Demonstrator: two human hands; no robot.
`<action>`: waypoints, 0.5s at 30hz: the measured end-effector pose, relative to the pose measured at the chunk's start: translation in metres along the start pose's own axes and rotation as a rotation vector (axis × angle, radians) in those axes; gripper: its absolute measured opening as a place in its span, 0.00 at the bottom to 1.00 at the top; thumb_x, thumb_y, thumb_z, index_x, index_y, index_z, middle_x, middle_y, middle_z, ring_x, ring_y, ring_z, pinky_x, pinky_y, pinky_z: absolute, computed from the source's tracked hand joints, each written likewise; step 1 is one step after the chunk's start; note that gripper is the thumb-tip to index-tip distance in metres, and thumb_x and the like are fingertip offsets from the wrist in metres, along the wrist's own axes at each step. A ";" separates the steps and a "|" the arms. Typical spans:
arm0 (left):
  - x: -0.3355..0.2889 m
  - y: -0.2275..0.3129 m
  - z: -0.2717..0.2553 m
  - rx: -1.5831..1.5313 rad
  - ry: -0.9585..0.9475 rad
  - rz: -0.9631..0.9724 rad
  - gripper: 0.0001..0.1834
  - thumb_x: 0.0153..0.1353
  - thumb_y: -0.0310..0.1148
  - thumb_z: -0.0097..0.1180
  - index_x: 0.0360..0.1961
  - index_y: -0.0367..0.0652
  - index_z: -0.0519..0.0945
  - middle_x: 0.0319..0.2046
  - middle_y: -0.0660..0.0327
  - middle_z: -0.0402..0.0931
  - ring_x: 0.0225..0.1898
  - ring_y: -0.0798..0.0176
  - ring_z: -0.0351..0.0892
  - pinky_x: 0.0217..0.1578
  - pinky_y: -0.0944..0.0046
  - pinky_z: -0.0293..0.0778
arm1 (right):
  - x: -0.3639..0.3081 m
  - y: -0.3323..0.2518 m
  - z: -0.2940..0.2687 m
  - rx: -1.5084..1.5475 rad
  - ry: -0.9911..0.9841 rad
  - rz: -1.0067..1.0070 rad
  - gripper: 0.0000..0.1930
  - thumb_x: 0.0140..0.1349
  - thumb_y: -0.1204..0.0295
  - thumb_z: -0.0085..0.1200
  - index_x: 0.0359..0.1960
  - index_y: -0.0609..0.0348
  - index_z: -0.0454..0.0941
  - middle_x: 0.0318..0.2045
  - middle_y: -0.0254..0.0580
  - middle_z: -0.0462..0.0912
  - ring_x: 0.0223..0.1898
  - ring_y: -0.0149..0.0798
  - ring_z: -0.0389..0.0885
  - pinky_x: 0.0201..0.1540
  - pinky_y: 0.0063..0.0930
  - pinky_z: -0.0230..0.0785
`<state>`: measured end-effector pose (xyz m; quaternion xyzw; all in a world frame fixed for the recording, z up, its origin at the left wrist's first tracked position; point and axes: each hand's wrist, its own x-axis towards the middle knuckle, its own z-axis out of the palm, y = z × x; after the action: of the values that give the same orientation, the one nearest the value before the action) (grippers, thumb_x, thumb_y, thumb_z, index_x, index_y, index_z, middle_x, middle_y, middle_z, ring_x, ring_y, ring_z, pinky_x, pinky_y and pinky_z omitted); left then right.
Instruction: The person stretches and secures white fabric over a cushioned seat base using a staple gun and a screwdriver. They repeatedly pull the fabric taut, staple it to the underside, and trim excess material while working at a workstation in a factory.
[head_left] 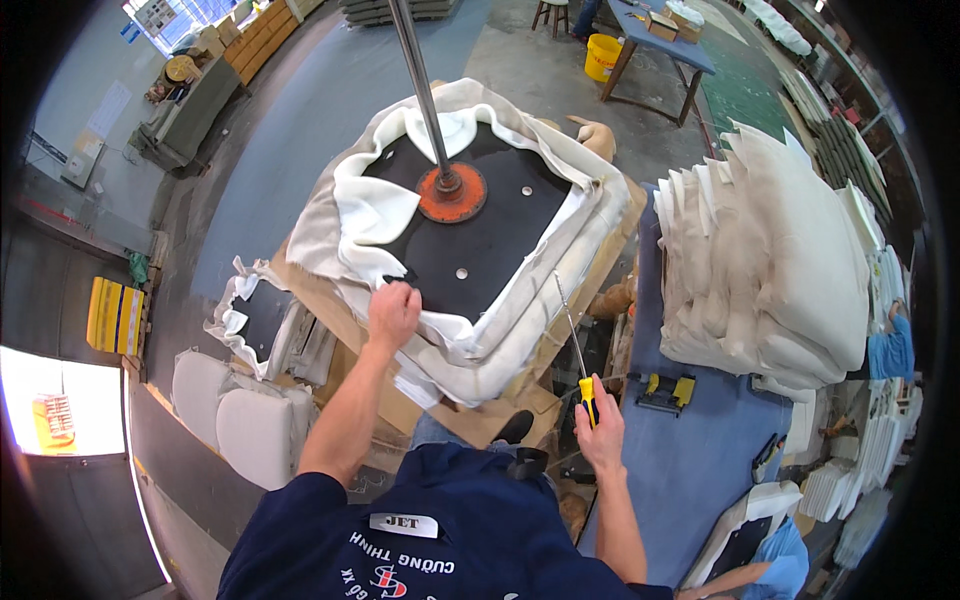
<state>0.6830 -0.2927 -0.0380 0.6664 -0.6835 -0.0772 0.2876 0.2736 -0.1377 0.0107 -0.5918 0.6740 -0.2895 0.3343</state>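
Observation:
In front of me lies an upholstered seat cushion, black underside (500, 240) up, its beige fabric cover (315, 235) and white padding (375, 200) folded in around the rim. An orange round press plate (452, 193) on a steel rod (415, 80) bears on it. My left hand (395, 315) is closed on the white padding edge at the cushion's near-left side. To the right of the cushion, my right hand (600, 425) grips the yellow and black handle of a screwdriver (588, 400). Its long thin shaft points up toward the cushion's right edge.
A blue table (690, 450) on my right carries a tall stack of beige cushions (760, 260) and a yellow-black staple gun (665, 392). More cushions (255, 430) sit low on my left. At the lower right, another person's light blue sleeve (785, 560) shows beside a cushion.

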 end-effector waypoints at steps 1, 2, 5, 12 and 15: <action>0.011 0.004 -0.009 0.001 -0.035 -0.056 0.10 0.64 0.38 0.59 0.32 0.43 0.81 0.31 0.54 0.79 0.36 0.45 0.78 0.40 0.48 0.73 | 0.005 -0.005 -0.007 -0.069 -0.019 -0.066 0.31 0.64 0.73 0.61 0.71 0.52 0.71 0.37 0.50 0.78 0.38 0.55 0.81 0.43 0.44 0.76; 0.018 0.015 -0.012 0.101 -0.012 -0.085 0.13 0.64 0.42 0.59 0.37 0.43 0.83 0.36 0.54 0.81 0.42 0.44 0.78 0.46 0.45 0.72 | 0.010 -0.011 -0.014 -0.137 -0.040 -0.132 0.31 0.64 0.72 0.60 0.71 0.51 0.71 0.37 0.49 0.78 0.37 0.55 0.81 0.41 0.45 0.76; 0.023 0.078 0.000 0.286 -0.063 0.128 0.30 0.66 0.53 0.56 0.62 0.46 0.80 0.61 0.51 0.76 0.67 0.38 0.68 0.65 0.28 0.58 | 0.015 -0.017 -0.025 -0.308 -0.097 -0.203 0.31 0.63 0.71 0.61 0.71 0.43 0.72 0.38 0.47 0.77 0.36 0.55 0.82 0.37 0.46 0.77; 0.000 0.045 0.032 0.303 -0.265 0.015 0.38 0.70 0.58 0.48 0.78 0.58 0.61 0.80 0.54 0.49 0.80 0.35 0.43 0.70 0.17 0.40 | 0.036 -0.074 -0.032 -0.557 -0.297 -0.302 0.28 0.64 0.67 0.62 0.67 0.36 0.75 0.41 0.43 0.76 0.32 0.51 0.83 0.32 0.45 0.78; 0.003 0.026 0.015 0.287 -0.313 0.056 0.36 0.71 0.58 0.47 0.77 0.60 0.62 0.79 0.56 0.50 0.80 0.37 0.44 0.70 0.17 0.41 | 0.045 -0.095 -0.028 -0.639 -0.333 -0.377 0.26 0.66 0.65 0.61 0.67 0.35 0.75 0.39 0.43 0.76 0.30 0.50 0.83 0.31 0.45 0.78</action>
<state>0.6534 -0.2976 -0.0370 0.6611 -0.7421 -0.0738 0.0822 0.3055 -0.1954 0.0969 -0.8178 0.5464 -0.0217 0.1793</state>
